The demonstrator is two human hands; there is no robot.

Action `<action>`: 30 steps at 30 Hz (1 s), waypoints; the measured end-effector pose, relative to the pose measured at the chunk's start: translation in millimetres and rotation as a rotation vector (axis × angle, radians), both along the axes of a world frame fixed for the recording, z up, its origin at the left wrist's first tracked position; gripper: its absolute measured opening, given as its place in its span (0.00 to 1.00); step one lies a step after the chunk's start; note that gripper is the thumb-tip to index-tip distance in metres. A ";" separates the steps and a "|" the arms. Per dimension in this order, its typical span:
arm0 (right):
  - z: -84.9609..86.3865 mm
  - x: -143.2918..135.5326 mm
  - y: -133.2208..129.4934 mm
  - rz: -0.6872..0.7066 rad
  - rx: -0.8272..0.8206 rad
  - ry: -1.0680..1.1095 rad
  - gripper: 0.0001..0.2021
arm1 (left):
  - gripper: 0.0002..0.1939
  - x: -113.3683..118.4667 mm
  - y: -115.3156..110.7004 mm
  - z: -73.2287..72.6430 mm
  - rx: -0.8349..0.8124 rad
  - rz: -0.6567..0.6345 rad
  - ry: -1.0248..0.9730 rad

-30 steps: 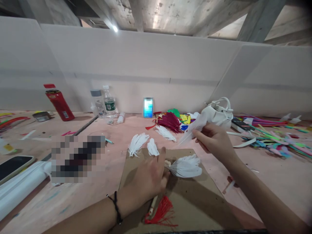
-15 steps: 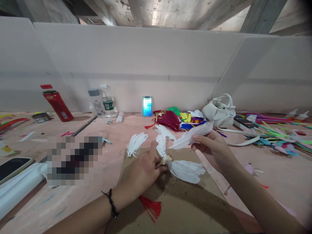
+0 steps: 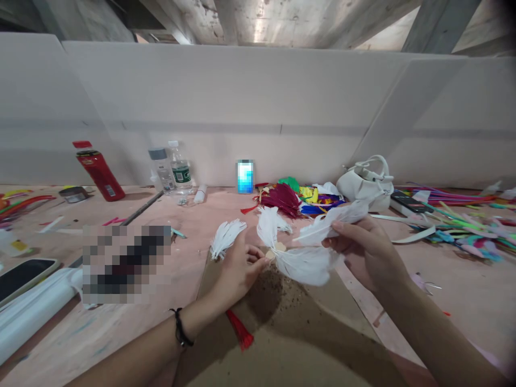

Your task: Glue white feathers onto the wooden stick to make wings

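My left hand (image 3: pixel 242 269) pinches a small pale disc-like piece (image 3: pixel 276 251) that has white feathers (image 3: pixel 307 266) fanned out to the right and up from it. Between the thumb and fingers of my right hand (image 3: pixel 368 250) is a loose white feather (image 3: pixel 332 221), just above the fanned ones. Below lies a brown board (image 3: pixel 310 344) with dark specks on it. A red tassel (image 3: pixel 241 330) hangs or lies below my left wrist; which, I cannot tell. Another white feather bunch (image 3: pixel 228 236) rests at the board's upper left corner.
Behind are a lit phone (image 3: pixel 245 176), coloured feathers and tassels (image 3: pixel 282 199) and a white bag (image 3: pixel 365 183). Bottles, including a red one (image 3: pixel 100 174), stand at the left, near a dark phone (image 3: pixel 26 277). Coloured strips (image 3: pixel 463 231) lie at the right.
My left hand has lifted slightly with the pale piece, and the attached feathers have risen and turned. My right hand has shifted a little to the right with its feather.
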State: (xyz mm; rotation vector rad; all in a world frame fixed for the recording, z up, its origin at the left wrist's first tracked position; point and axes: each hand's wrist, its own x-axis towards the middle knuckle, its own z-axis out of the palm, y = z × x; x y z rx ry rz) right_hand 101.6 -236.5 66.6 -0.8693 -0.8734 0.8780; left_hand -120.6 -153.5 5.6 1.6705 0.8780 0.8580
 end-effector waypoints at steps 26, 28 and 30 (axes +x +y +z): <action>-10.7 -17.3 -6.9 -0.242 -0.096 -0.492 0.15 | 0.15 5.0 -23.4 28.6 -0.324 -0.050 -0.215; -11.6 -17.1 -6.8 -0.259 -0.106 -0.528 0.15 | 0.15 4.3 -24.3 29.2 -0.327 -0.054 -0.210; -14.0 -16.2 -6.7 -0.277 -0.108 -0.561 0.14 | 0.15 3.9 -24.4 29.5 -0.313 -0.058 -0.191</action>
